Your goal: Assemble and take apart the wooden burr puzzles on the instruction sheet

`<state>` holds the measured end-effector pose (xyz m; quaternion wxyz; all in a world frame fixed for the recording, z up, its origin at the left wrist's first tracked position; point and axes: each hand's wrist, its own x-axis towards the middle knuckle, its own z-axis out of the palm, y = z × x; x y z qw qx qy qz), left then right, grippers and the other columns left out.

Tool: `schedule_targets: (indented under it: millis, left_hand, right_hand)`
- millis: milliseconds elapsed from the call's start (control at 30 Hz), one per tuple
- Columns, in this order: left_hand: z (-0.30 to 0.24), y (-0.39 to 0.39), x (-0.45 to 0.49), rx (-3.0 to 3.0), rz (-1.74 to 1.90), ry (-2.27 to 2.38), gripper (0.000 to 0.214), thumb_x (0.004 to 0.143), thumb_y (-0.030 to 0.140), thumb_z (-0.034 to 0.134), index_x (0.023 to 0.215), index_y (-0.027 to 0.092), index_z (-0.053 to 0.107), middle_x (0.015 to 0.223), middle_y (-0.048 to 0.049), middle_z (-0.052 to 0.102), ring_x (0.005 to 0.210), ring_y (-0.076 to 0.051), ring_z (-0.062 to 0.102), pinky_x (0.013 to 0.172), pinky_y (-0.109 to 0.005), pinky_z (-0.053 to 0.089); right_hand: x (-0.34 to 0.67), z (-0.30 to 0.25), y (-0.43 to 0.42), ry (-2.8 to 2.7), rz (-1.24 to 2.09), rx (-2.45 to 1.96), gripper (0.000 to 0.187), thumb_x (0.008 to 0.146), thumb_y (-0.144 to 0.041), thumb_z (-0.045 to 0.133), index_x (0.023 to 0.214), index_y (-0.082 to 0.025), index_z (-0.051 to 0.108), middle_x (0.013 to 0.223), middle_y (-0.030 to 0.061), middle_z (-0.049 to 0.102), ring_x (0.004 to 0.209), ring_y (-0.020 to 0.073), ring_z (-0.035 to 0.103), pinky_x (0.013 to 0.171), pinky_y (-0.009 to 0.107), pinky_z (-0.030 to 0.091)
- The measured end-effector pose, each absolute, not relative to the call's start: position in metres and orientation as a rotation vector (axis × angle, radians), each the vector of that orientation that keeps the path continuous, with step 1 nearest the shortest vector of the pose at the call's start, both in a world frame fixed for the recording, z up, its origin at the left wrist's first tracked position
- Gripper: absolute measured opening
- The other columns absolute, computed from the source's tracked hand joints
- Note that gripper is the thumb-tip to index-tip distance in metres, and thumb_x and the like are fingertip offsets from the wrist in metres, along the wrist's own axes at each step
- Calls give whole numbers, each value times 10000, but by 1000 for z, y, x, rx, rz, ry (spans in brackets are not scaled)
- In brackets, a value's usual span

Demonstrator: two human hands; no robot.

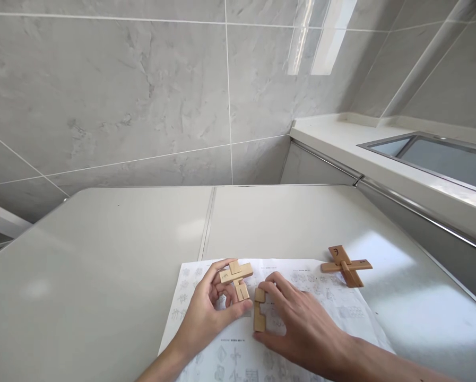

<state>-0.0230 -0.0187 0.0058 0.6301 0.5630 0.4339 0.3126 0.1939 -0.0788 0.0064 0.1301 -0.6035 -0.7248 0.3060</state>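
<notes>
My left hand [217,302] is closed around two light wooden puzzle pieces [236,272] fitted crosswise, with pencil-like marks on their faces. Between thumb and fingers of my right hand [291,313] is a single notched wooden puzzle piece [259,317], held upright a short gap to the right of the joined pair. Both hands are above a printed paper sheet [206,329] with small line drawings of puzzle shapes. Parts of the left-hand pieces are hidden by my fingers.
A darker brown wooden cross puzzle [344,266] lies at the sheet's right edge. The white table [102,265] has a seam across it and meets a grey tiled wall [174,90]. On the right runs a white counter [341,135] with a sink [444,159].
</notes>
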Motion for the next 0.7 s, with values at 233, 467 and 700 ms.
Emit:
schedule_targets:
  millis: [233, 467, 700]
  left_hand:
    - [3, -21, -26, 1323, 654, 931, 781, 815, 371, 932, 1470, 269, 519, 1118, -71, 730, 977, -226, 686, 894, -352, 571]
    - [9, -27, -25, 1496, 568, 874, 693, 780, 303, 928, 1393, 295, 606, 1093, -43, 709, 930, -217, 685, 896, -360, 576]
    - [11, -30, -22, 1569, 526, 717, 694, 724, 282, 960, 1350, 300, 659, 1113, -44, 738, 937, -235, 719, 836, -345, 591]
  right_hand:
    - [215, 38, -61, -1471, 1759, -1412, 528, 727, -184, 869, 1165, -232, 578, 968, -16, 710, 810, 156, 643, 729, 288, 533]
    - [227, 39, -50, -1232, 2195, -1216, 499, 719, -145, 894, 1154, -198, 654, 794, -66, 667, 673, 101, 592, 580, 208, 434]
    - [238, 45, -40, -1365, 2282, -1268, 603, 625, -219, 1017, 1125, -199, 681, 773, -64, 700, 648, 101, 592, 588, 208, 468]
